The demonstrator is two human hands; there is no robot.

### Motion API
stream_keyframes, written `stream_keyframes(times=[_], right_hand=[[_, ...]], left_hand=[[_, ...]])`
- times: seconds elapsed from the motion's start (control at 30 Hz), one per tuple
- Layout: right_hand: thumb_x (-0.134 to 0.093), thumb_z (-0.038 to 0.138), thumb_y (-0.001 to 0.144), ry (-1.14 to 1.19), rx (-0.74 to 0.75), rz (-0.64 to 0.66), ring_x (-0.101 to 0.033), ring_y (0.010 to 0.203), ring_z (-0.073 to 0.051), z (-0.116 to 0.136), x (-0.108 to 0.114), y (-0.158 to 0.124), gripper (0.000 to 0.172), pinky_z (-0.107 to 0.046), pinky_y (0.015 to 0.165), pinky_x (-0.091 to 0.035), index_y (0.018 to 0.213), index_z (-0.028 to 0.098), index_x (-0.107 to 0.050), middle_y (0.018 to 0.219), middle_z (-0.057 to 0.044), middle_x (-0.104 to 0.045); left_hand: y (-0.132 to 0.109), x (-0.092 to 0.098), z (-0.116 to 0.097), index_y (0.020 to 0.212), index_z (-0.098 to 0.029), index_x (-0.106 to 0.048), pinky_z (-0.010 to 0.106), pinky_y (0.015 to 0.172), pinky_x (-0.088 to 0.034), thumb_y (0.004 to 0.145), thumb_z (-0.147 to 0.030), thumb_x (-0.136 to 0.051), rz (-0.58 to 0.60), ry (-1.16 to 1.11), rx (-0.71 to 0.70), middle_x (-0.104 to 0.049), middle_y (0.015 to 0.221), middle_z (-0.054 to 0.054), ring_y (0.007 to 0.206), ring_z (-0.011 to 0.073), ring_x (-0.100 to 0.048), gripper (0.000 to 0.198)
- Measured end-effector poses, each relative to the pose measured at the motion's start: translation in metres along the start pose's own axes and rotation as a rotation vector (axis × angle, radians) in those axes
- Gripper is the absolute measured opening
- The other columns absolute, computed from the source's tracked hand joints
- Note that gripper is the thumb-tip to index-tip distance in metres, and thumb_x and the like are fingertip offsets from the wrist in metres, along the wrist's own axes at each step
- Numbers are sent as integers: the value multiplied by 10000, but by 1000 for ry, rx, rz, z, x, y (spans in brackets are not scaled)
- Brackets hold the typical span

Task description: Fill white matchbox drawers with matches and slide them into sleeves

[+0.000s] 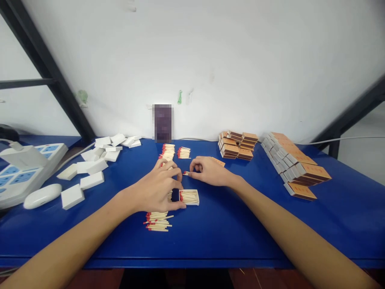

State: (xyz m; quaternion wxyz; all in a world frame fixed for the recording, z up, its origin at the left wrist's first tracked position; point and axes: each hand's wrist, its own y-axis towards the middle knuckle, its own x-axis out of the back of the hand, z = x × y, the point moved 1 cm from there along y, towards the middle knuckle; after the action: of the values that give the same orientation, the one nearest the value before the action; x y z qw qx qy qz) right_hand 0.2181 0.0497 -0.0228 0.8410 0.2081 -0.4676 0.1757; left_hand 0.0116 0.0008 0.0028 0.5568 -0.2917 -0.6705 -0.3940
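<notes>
My left hand (pixel 158 186) grips the left end of a small white matchbox tray (pixel 197 197), thumb on its near side and fingers on its far side. Red-tipped matches (pixel 189 196) fill the tray. Just beyond it, my right hand (pixel 209 170) pinches a few matches (pixel 186 173) between thumb and fingertips. A row of loose matches (pixel 158 220) runs under and past my left hand, partly hidden by it. Farther back lies a small bundle of matches (pixel 183 153). An orange matchbox piece (pixel 219 161) shows from behind my right hand.
Blank white trays (pixel 92 180) lie scattered on the left, near a power strip (pixel 33 172) and a white oval object (pixel 42 196). Orange matchboxes form a small stack (pixel 237 145) at the back and a long stack (pixel 300 162) on the right of the blue table (pixel 234 237).
</notes>
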Motion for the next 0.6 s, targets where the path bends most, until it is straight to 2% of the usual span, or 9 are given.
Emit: stream_keyframes(times=[0.3,0.43,0.6], right_hand=[[-636,204,772,16,46,31,-457,621,-94,-3,-1,0,42,-229,599,-330,785,174,-663,700,27,-539],[-614,277,828,41,28,1,-455,590,-92,-2,-2,0,116,-224,580,-313,801,173,-656,645,41,-523],[-519,232,910,-28,-13,-107,-479,568,-107,-5,-9,10,185,-230,602,-319,1028,160,-641,607,41,-550]], left_hand=[[0,-1,1,847,-213,-741,454,947,-284,787,-567,-657,-6,-12,3,-609,961,50,982,242,-484,369],[1,-1,1,844,-211,-739,453,943,-284,785,-568,-658,-4,-13,2,-608,963,52,981,243,-486,371],[1,0,0,851,-209,-737,452,959,-279,782,-551,-668,-3,1,2,-611,962,53,1000,249,-488,355]])
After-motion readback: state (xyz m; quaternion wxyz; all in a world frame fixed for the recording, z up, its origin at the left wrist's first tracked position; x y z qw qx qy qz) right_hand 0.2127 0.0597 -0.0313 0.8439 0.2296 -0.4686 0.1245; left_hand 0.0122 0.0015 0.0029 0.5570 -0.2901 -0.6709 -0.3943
